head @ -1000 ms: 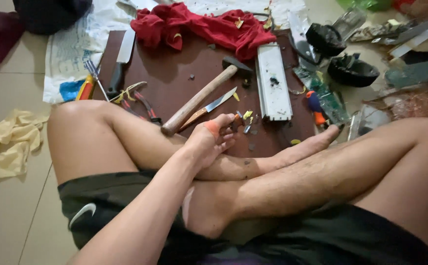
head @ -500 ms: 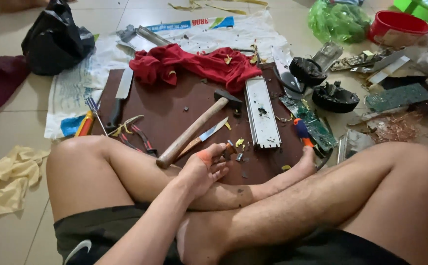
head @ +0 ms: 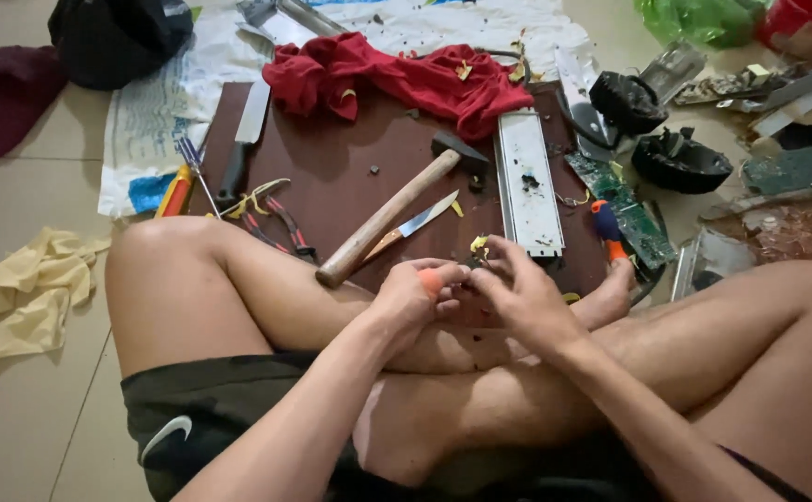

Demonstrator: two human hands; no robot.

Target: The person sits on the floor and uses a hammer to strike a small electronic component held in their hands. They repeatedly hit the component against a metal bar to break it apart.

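Note:
I sit cross-legged on the floor with both hands meeting above my crossed shins. My left hand (head: pixel 413 296) has an orange wrap on the thumb, and its fingers are curled around a small piece that is mostly hidden. The fingertips of my right hand (head: pixel 518 293) pinch the same piece from the right. A small yellowish scrap (head: pixel 479 245) shows just above the fingertips. A wooden-handled hammer (head: pixel 386 219) and a small knife (head: pixel 422 220) lie just beyond my hands on a brown board (head: pixel 332 177).
On the board lie a white metal casing (head: pixel 527 181), a red cloth (head: pixel 397 79), a large knife (head: pixel 244 139), red-handled pliers (head: pixel 280 223) and a screwdriver (head: pixel 194 167). A green circuit board (head: pixel 625 209) and black parts (head: pixel 680 163) are at right. Yellow gloves (head: pixel 25 288) lie at left.
My right hand has come into view and joined the left at the small piece. The camera has moved closer and tilted down.

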